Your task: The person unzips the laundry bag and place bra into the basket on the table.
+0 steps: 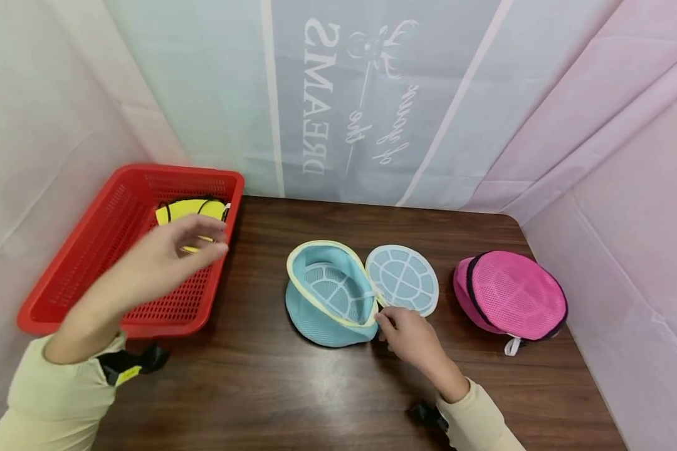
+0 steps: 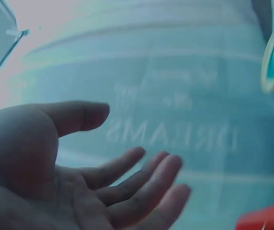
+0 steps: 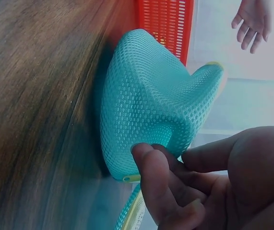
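Note:
A light-blue mesh laundry bag (image 1: 331, 326) with yellow trim stands on the table, its round lid (image 1: 403, 275) folded out to the right. At the bag's right rim, my right hand (image 1: 412, 338) pinches the edge near the lid's hinge side. The right wrist view shows its thumb and fingers (image 3: 158, 177) against the mesh wall, which is dented. My left hand (image 1: 166, 260) is raised over the red basket (image 1: 214, 294), fingers spread and relaxed, holding nothing. Beneath it in the basket lies a yellow item (image 1: 188, 208) with black cords, partly hidden by the hand.
To the right on the wooden table (image 1: 248, 388) sits a pink mesh bag (image 1: 516, 294) with black trim and a white loop. A printed curtain (image 1: 372, 100) hangs behind the table, and pale cloth borders both sides.

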Motion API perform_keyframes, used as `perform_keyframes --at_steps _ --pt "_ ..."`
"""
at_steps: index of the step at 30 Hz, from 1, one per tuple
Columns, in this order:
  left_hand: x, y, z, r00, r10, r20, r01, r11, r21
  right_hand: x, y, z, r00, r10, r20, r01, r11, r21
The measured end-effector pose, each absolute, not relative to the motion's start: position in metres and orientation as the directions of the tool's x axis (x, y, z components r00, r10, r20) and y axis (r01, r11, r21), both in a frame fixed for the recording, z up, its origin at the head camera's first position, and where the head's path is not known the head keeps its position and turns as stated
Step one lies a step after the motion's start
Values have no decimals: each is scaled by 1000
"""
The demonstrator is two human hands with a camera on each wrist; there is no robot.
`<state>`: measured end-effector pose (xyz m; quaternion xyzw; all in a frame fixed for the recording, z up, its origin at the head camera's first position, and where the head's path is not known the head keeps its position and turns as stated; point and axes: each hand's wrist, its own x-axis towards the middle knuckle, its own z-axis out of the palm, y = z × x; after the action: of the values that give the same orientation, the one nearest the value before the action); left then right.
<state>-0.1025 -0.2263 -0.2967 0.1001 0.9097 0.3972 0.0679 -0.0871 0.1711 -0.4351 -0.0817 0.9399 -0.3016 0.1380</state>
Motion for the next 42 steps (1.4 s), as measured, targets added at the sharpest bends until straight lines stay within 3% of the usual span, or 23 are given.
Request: perform_keyframes --at_steps 7,13,22,42 --pt "-82 -181 -323 -917 378 -129 164 650 742 -85 174 -434 -949 -230 -217 -59 803 -593" --pt "-70 -151 -371 -884 423 -198 174 692 701 -84 179 -439 -938 -279 -205 -112 804 -584" --pt "-62 -121 -446 -909 388 -152 186 704 685 -83 179 -445 -913 -323 -250 -130 810 -571" --pt "-93 -107 -476 -944 327 -45 225 738 637 -97 171 -457 -947 -235 -218 -68 811 -581"
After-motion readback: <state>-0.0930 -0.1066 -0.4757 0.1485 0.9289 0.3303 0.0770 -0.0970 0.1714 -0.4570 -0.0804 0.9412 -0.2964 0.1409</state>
